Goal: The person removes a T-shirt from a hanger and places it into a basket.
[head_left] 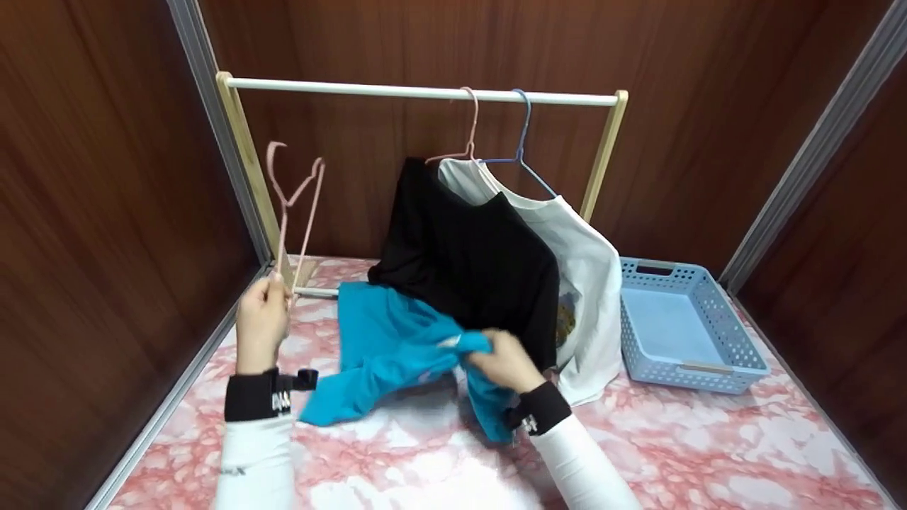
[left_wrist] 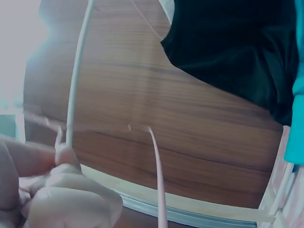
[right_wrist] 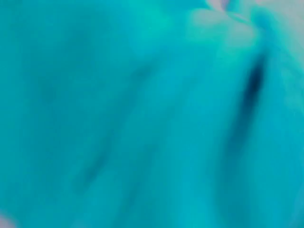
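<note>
My left hand (head_left: pixel 263 312) grips a pink clothes hanger (head_left: pixel 282 227) by its lower part, so the hook points up. In the left wrist view the curled fingers (left_wrist: pixel 71 199) close round the hanger, and one pink arm of it (left_wrist: pixel 159 175) stands apart. My right hand (head_left: pixel 506 360) pinches a bunched edge of a blue shirt (head_left: pixel 375 319). The shirt's lower part trails over the tabletop towards the left. Blue cloth (right_wrist: pixel 142 118) fills the right wrist view, blurred, and hides the right fingers there.
A rack with a white rail (head_left: pixel 397 90) stands at the back. From it hang a black shirt (head_left: pixel 468 248) on a pink hanger and a white shirt (head_left: pixel 595 283) on a blue hanger. To the right sits a light blue basket (head_left: pixel 669 319). Brown walls enclose the marbled table (head_left: pixel 708 439).
</note>
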The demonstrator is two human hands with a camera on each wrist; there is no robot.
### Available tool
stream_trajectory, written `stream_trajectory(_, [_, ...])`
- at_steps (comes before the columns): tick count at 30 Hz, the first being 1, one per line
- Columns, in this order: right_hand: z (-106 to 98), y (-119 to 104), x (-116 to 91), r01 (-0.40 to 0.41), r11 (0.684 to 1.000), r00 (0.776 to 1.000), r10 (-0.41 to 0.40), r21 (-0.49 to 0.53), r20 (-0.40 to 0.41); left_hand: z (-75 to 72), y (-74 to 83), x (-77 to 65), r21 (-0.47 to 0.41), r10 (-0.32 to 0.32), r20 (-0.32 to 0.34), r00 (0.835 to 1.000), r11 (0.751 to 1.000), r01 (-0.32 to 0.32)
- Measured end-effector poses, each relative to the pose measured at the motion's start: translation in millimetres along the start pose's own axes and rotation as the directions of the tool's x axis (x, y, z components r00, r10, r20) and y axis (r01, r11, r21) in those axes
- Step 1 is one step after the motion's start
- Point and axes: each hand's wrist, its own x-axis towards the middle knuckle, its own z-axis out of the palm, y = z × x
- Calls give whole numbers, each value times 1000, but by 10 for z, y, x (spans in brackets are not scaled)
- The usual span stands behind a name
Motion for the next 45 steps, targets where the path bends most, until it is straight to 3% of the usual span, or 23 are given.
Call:
stream_trajectory(2, [-104, -66, 26, 42, 992, 994, -30, 118, -101, -24, 47, 98, 11, -17, 12, 1000, 1000, 17])
stream_trajectory(4, [-205, -157, 42, 119, 963, 982, -79, 241, -171, -54, 97, 196, 43, -19, 6, 1000, 999, 18])
stream_trajectory(7, [-336, -328, 54, 238, 866, 961, -144, 440, -237, -97, 178, 341, 100, -6, -16, 1000, 995, 7])
stream_trajectory(11, [-495, -600, 58, 320, 682, 931, -98, 658, -352, -128, 296, 543, 151, -8, -40, 999, 988, 13])
stream_trajectory(13, [-576, -719, 68, 341, 633, 906, -24, 695, -422, -138, 351, 641, 157, -27, -29, 999, 987, 31])
stream_trajectory(14, [-614, -765, 74, 342, 627, 895, 10, 700, -446, -140, 378, 686, 158, -33, -30, 999, 987, 38])
stream_trajectory(16, [-663, -795, 99, 332, 655, 877, 51, 679, -478, -141, 428, 770, 161, -34, -33, 999, 986, 39])
stream_trajectory(18, [-662, -736, 117, 283, 749, 870, 62, 599, -488, -139, 477, 838, 163, -28, -35, 999, 986, 34])
stream_trajectory(21, [-547, -523, 115, 200, 915, 878, -9, 350, -479, -132, 542, 928, 174, -28, -35, 999, 984, 34])
stream_trajectory(22, [-486, -436, 106, 177, 954, 883, -44, 243, -467, -129, 562, 956, 179, -35, -29, 999, 983, 40])
stream_trajectory(24, [-356, -271, 78, 153, 987, 902, -117, 55, -416, -121, 593, 1015, 184, -51, -19, 999, 981, 54])
stream_trajectory(27, [-168, -42, 49, 183, 972, 938, -217, -146, -269, -105, 637, 1095, 183, -80, 1, 997, 980, 79])
stream_trajectory(29, [-68, 59, 22, 189, 958, 967, -220, -215, -131, -93, 667, 1138, 189, -85, -2, 996, 978, 84])
stream_trajectory(32, [65, 153, -30, 145, 941, 989, -128, -304, 75, -76, 718, 1195, 201, -98, 1, 995, 975, 96])
stream_trajectory(35, [193, 192, -74, 47, 934, 974, 36, -354, 225, -57, 774, 1245, 222, -93, -3, 996, 971, 91])
stream_trajectory(39, [336, 216, -88, -14, 893, 950, 151, -449, 272, -28, 827, 1313, 229, -96, 9, 995, 969, 91])
stream_trajectory(45, [392, 220, -68, 13, 866, 974, 102, -499, 202, -22, 833, 1403, 241, -142, 22, 990, 961, 132])
